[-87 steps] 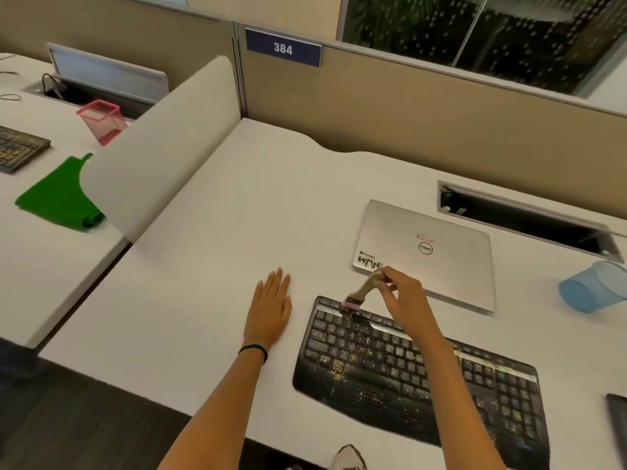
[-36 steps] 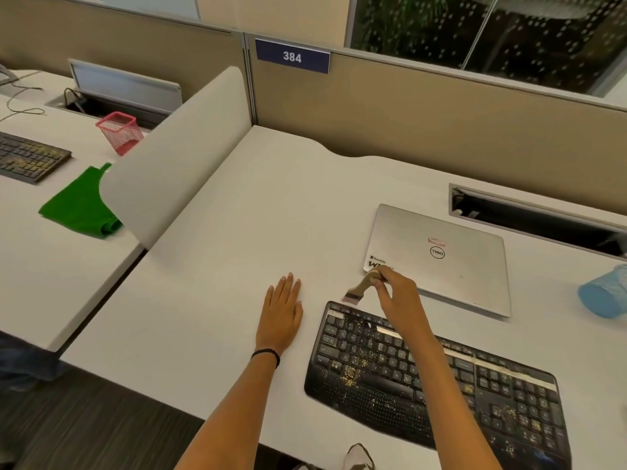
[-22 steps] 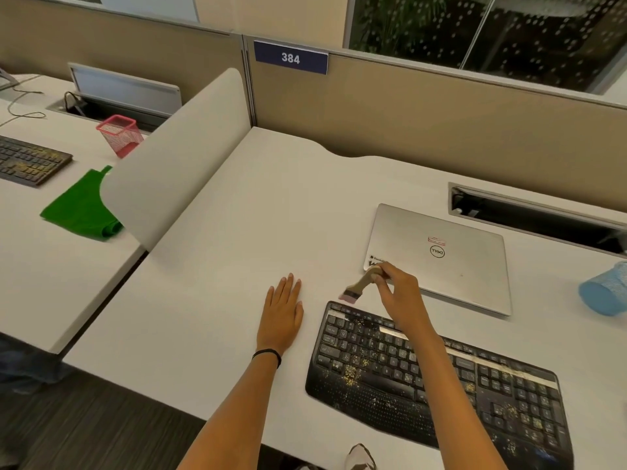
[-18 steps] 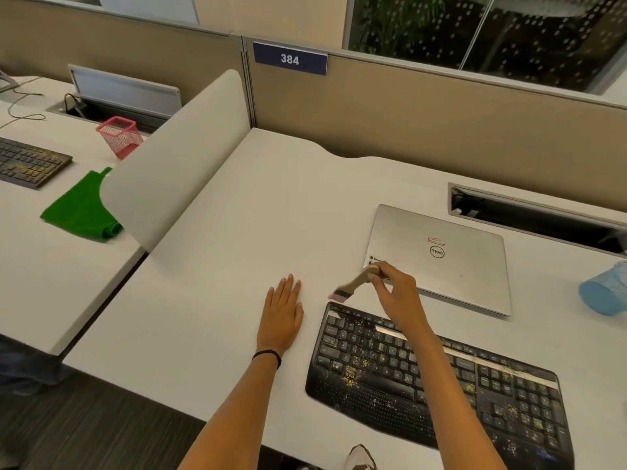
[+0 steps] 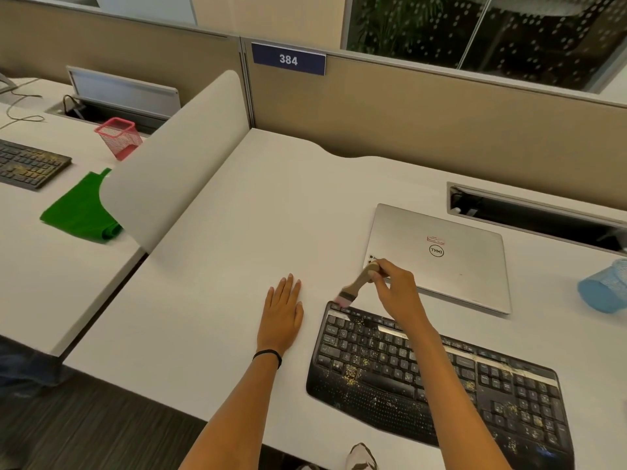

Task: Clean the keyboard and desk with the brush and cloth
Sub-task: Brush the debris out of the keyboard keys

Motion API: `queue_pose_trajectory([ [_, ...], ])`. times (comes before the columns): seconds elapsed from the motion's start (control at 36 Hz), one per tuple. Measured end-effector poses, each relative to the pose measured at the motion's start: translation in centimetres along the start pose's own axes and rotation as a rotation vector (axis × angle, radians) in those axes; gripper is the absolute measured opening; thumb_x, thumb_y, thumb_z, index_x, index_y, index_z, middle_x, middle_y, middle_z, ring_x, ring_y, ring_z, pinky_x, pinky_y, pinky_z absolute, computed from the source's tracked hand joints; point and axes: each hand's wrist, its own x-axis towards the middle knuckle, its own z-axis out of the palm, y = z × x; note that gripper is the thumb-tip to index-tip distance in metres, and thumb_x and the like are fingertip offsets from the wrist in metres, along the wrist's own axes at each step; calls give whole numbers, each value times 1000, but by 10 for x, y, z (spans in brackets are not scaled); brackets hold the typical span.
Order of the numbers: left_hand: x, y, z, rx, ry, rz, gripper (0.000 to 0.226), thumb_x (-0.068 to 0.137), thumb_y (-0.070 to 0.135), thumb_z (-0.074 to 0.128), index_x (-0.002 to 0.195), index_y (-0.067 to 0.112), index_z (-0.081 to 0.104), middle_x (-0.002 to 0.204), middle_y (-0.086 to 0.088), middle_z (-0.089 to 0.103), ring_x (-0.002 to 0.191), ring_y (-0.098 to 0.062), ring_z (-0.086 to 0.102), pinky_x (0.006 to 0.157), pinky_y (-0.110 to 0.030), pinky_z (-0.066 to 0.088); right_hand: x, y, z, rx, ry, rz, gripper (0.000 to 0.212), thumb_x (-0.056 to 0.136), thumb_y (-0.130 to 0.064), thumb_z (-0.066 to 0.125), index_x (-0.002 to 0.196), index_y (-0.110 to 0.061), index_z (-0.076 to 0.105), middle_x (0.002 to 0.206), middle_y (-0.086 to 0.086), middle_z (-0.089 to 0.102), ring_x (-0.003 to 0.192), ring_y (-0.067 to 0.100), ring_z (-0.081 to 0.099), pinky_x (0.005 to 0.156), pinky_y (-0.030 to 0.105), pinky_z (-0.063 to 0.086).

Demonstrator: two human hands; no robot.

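A black keyboard (image 5: 390,374) speckled with yellow crumbs lies at the front of the white desk (image 5: 258,212). My right hand (image 5: 398,293) grips a small wooden brush (image 5: 356,286) by its handle. The pink bristles touch the keyboard's top left corner. My left hand (image 5: 281,313) lies flat on the desk, fingers apart, just left of the keyboard. A green cloth (image 5: 78,212) lies on the neighbouring desk at the left, beyond a curved white divider (image 5: 169,164).
A shut silver laptop (image 5: 441,256) lies behind the keyboard. A blue cup (image 5: 605,288) lies on its side at the right edge. A cable slot (image 5: 529,212) runs along the back. The left desk holds a pink mesh cup (image 5: 118,137) and another keyboard (image 5: 27,162).
The brush head has come down from just beyond the keyboard onto its top left corner. My left hand has stayed flat in place.
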Motion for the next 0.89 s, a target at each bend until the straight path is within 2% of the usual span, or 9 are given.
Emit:
queue_pose_trajectory([
  [0.08, 0, -1, 1, 0, -6, -1, 57, 95, 35, 14, 148, 15, 21, 156, -2, 15, 144, -16, 11, 116, -31, -2, 1, 0, -2, 3, 47, 4, 10, 93, -10, 51, 92, -12, 60, 91, 1, 65, 86, 16, 57, 72, 21, 40],
  [0.14, 0, -1, 1, 1, -7, -3, 57, 96, 35, 15, 148, 15, 22, 156, -2, 16, 144, -17, 12, 116, -32, -1, 1, -1, -2, 30, 32, 16, 9, 93, -10, 52, 91, -15, 60, 90, 0, 65, 86, 14, 57, 72, 18, 38],
  [0.28, 0, 0, -1, -2, -13, -5, 57, 95, 34, 16, 148, 15, 24, 155, -4, 20, 144, -18, 14, 116, -31, -1, 2, 2, 1, -13, 33, 29, 11, 93, -10, 52, 94, -13, 62, 90, 1, 66, 86, 17, 58, 77, 27, 43],
  [0.36, 0, 1, -2, -1, -16, -6, 58, 95, 35, 15, 148, 15, 24, 156, -3, 19, 144, -18, 14, 116, -30, -3, 0, 3, 1, 13, 88, 49, 12, 92, -8, 52, 99, -9, 62, 95, 2, 67, 89, 15, 59, 77, 15, 42],
  [0.5, -1, 2, -3, -6, -19, -9, 56, 95, 33, 18, 147, 13, 28, 154, -5, 23, 143, -20, 20, 116, -32, 1, -1, 3, 1, -2, 10, 79, 13, 92, -10, 53, 99, -11, 63, 93, 3, 67, 91, 17, 61, 86, 29, 46],
  [0.64, 0, 2, -3, -4, -26, -9, 59, 94, 36, 13, 148, 15, 23, 156, -3, 18, 144, -17, 12, 116, -30, -4, -3, 1, 0, -7, 73, 71, 13, 92, -9, 52, 99, -11, 63, 94, 4, 67, 91, 18, 61, 83, 28, 45],
  [0.78, 0, 2, -4, -1, -42, -15, 59, 94, 36, 12, 148, 15, 24, 156, -3, 17, 145, -19, 13, 116, -29, -6, -5, -3, 2, -14, 4, 73, 14, 92, -10, 53, 100, -10, 64, 93, 1, 67, 93, 18, 61, 87, 29, 44],
  [0.89, 0, 3, -6, 6, -55, -13, 61, 93, 37, 9, 149, 15, 22, 157, -4, 15, 145, -19, 10, 115, -29, -8, -9, -4, 1, -21, 77, 67, 14, 92, -10, 52, 101, -11, 63, 96, 3, 67, 94, 20, 60, 88, 32, 45],
])
